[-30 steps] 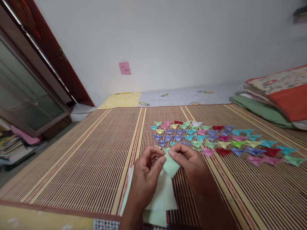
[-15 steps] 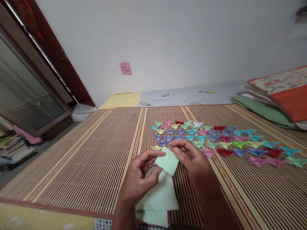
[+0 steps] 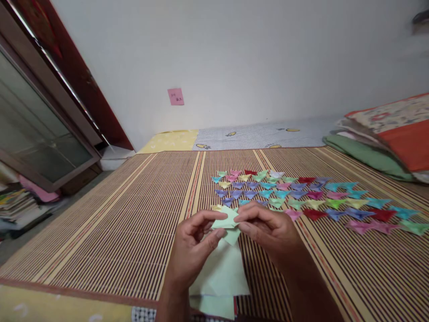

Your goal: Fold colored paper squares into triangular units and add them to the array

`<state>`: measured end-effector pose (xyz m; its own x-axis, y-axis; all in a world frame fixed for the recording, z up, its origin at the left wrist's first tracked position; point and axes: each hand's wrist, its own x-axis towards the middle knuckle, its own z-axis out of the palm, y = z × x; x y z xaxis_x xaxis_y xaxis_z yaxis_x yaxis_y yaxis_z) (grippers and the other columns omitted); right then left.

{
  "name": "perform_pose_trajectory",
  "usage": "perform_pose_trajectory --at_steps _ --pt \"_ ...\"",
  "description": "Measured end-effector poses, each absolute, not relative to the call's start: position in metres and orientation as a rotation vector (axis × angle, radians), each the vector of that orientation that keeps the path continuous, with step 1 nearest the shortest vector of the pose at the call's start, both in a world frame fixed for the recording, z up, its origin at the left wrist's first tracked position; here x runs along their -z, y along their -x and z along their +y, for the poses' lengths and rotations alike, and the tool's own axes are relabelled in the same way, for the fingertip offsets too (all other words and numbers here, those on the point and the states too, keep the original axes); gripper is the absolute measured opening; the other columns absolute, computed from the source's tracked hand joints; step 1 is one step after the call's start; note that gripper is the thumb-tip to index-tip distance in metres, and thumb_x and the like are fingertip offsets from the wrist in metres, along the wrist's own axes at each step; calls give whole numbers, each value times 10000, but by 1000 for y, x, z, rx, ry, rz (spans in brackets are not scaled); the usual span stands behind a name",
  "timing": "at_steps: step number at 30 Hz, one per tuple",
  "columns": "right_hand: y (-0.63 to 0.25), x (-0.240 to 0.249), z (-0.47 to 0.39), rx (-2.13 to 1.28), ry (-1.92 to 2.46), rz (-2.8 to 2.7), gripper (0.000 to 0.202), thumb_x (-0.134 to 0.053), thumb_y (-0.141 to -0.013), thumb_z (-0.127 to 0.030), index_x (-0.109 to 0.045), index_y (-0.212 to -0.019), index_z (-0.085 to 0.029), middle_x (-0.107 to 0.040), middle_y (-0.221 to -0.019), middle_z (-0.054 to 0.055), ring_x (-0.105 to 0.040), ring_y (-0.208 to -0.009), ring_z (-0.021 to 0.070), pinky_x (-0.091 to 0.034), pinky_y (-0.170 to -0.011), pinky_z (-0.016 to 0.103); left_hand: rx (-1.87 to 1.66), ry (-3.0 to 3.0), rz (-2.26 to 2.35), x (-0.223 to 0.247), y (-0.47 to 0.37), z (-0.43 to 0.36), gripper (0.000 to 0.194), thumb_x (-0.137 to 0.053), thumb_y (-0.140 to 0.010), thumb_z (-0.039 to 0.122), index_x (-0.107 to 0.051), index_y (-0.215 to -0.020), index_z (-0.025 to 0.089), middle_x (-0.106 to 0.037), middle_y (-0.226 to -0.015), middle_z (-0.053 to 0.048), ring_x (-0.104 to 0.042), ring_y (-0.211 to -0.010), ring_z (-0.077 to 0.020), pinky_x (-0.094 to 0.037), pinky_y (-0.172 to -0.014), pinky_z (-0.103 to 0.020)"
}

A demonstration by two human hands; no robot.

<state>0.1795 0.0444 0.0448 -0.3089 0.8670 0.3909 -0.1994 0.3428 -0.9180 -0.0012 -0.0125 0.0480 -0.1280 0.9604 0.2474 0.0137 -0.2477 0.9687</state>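
Between my two hands is a small pale green paper square (image 3: 227,218), partly folded, with a flap showing below the fold. My left hand (image 3: 197,239) pinches its left side between thumb and index finger. On the right side, the thumb and fingertips of my right hand (image 3: 266,223) close on its edge. Beneath my hands lie larger pale green paper sheets (image 3: 228,273), partly covered by my left hand and wrist. Beyond my hands, several rows of small folded paper shapes (image 3: 315,204) in many colours lie on the striped mat (image 3: 134,223).
A pink note (image 3: 176,96) is stuck to the white wall (image 3: 251,58). Folded bedding and an orange patterned pillow (image 3: 402,134) are piled at the right. To the left stand a glass-fronted cabinet door (image 3: 43,120) and a stack of books (image 3: 16,205).
The green paper has turned from a tilted flat square to a folded shape with a level crease. My right hand has come lower and its fingers now pinch the right edge.
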Motion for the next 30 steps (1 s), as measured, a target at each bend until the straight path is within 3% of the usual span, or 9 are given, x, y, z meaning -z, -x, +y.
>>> perform_pose_trajectory --at_steps 5,12,20,23,26,30 --pt "-174 -45 43 -1151 662 -1555 165 -678 -890 -282 -691 -740 -217 -634 -779 24 -604 -784 187 -519 -700 329 -1547 -1278 1212 -46 -4 -12 93 -779 -864 289 -826 -904 220 -755 -784 -32 -674 -710 -139 -528 -645 -205" --pt "-163 -39 38 -1170 767 -1453 129 -690 -890 -305 -657 -812 -208 -654 -753 6 -608 -689 160 -504 -642 300 -1588 -1090 1176 -47 -13 -8 134 -819 -825 298 -778 -844 172 -764 -735 -28 -690 -679 -133 -541 -651 -207" --pt "-157 -36 35 -935 924 -1525 117 -658 -885 -271 -608 -794 -217 -641 -730 -5 -602 -666 163 -483 -634 301 -1563 -1109 1252 -48 -15 -10 230 -753 -892 287 -669 -1075 177 -737 -741 7 -669 -685 -118 -521 -656 -200" --pt "-157 -35 36 -945 942 -1510 73 -671 -877 -280 -644 -898 -216 -657 -756 -3 -622 -681 171 -500 -643 302 -1518 -1139 1254 -47 -15 -10 186 -750 -887 271 -673 -1024 171 -749 -772 -6 -673 -706 -124 -528 -678 -215" --pt "-160 -36 36 -1072 927 -1537 164 -656 -902 -322 -697 -1017 -212 -669 -778 3 -623 -694 176 -496 -640 304 -1470 -1154 1232 -47 -14 -10 190 -733 -901 280 -663 -1045 178 -757 -786 -9 -663 -695 -123 -520 -677 -221" --pt "-162 -37 38 -1084 876 -1653 142 -655 -911 -325 -720 -863 -208 -637 -760 0 -576 -697 166 -435 -641 299 -1408 -1254 1285 -48 -14 -11 225 -715 -917 295 -654 -1107 192 -728 -750 10 -642 -680 -126 -487 -649 -222"
